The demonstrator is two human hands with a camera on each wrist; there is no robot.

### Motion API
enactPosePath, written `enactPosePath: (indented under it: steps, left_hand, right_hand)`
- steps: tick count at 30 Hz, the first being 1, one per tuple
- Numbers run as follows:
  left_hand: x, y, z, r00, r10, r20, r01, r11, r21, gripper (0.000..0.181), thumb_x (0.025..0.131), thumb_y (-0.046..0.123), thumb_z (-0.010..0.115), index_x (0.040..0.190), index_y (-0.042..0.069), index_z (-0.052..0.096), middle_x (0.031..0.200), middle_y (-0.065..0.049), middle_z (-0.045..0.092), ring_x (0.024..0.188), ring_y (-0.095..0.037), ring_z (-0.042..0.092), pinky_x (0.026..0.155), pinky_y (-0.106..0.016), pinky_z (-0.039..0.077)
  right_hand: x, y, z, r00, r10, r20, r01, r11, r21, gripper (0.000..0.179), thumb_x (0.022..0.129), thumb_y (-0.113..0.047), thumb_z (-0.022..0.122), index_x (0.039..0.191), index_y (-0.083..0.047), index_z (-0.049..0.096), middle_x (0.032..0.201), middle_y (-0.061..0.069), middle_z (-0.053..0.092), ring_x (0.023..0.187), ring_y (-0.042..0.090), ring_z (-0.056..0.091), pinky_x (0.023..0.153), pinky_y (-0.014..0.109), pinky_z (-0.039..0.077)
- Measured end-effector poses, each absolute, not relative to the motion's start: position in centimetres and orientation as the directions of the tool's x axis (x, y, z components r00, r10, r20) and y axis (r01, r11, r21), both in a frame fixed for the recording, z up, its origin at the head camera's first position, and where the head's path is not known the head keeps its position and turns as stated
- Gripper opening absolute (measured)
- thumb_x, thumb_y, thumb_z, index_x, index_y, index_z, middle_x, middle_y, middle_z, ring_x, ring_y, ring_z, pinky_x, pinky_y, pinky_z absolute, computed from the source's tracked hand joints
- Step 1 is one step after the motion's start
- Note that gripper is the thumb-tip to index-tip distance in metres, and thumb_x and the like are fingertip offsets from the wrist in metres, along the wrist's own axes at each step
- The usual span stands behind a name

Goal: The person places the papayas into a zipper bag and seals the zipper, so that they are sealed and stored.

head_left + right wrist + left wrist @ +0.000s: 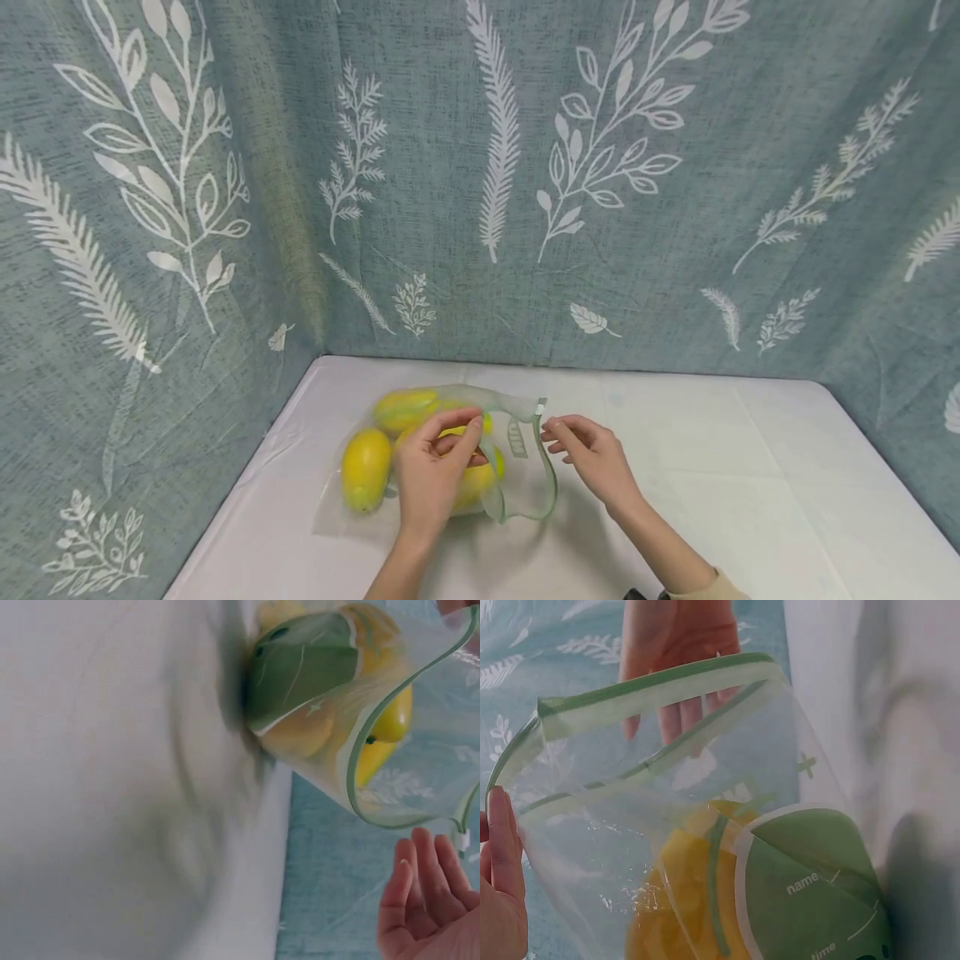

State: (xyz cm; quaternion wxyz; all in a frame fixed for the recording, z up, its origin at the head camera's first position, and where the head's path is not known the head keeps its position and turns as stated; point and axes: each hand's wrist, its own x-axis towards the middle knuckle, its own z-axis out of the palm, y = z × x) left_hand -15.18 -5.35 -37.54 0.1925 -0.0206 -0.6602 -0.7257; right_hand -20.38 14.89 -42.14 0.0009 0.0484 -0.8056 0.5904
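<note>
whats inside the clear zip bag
Yellow-green mangoes: the clear zip bag holds at least three, one at the left and one at the back. The left hand pinching the rim covers the middle of the pile, so more fruit could be hidden. The right hand hovers beside the opening.

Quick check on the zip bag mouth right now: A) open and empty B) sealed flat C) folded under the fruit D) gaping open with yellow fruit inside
D: the zip bag has its green-edged mouth standing wide apart, and yellow fruit shows through the clear film; the left hand grips the near rim while the right hand sits beside the far rim with relaxed fingers.
</note>
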Motion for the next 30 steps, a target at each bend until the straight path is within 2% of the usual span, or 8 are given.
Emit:
enactPosePath:
  steps: [7, 16, 23, 30]
  left_hand:
    - [-14.6, -4.8, -38.6, -0.93, -0.207, 0.303, 0.316, -0.035, 0.948, 0.012, 0.087, 0.009, 0.073, 0.097, 0.002, 0.073, 0.083, -0.014, 0.072, 0.052, -0.021, 0.065, 0.058, -0.035, 0.059]
    - [-13.5, -3.8, -40.1, -0.933, -0.138, 0.333, 0.326, 0.077, 0.942, 0.01, 0.086, 0.009, 0.074, 0.096, 0.009, 0.075, 0.074, -0.004, 0.072, 0.048, -0.016, 0.064, 0.051, -0.032, 0.057]
    - [-12.7, -2.8, -41.2, -0.927, -0.074, 0.369, 0.356, 0.146, 0.923, 0.018, 0.083, 0.004, 0.076, 0.095, 0.017, 0.074, 0.087, 0.0, 0.069, 0.051, -0.007, 0.064, 0.05, -0.026, 0.056]
    - [-12.1, -2.1, -41.8, -0.933, -0.038, 0.357, 0.342, 0.202, 0.918, 0.015, 0.085, 0.011, 0.076, 0.099, 0.016, 0.073, 0.09, -0.001, 0.069, 0.054, -0.004, 0.064, 0.052, -0.022, 0.055]
  right_hand:
    - [-21.2, 14.5, -42.5, -0.996, -0.075, 0.052, -0.072, 0.293, -0.953, 0.036, 0.093, -0.046, 0.062, 0.096, -0.011, 0.073, 0.086, 0.0, 0.072, 0.079, 0.016, 0.067, 0.077, 0.043, 0.056]
    - [-21.6, 14.7, -42.9, -0.999, -0.019, 0.031, -0.035, 0.255, -0.966, 0.028, 0.093, -0.035, 0.066, 0.094, -0.008, 0.072, 0.082, 0.003, 0.074, 0.074, 0.017, 0.067, 0.075, 0.041, 0.056]
    - [-21.9, 15.2, -43.7, -1.0, 0.011, 0.007, -0.004, 0.234, -0.972, 0.027, 0.094, -0.031, 0.066, 0.097, -0.005, 0.072, 0.083, 0.004, 0.073, 0.075, 0.017, 0.068, 0.076, 0.04, 0.057]
    - [-22.0, 15.7, -44.1, -1.0, 0.016, -0.013, 0.016, 0.214, -0.977, 0.029, 0.093, -0.032, 0.066, 0.1, -0.004, 0.072, 0.085, 0.005, 0.073, 0.077, 0.018, 0.068, 0.075, 0.038, 0.057]
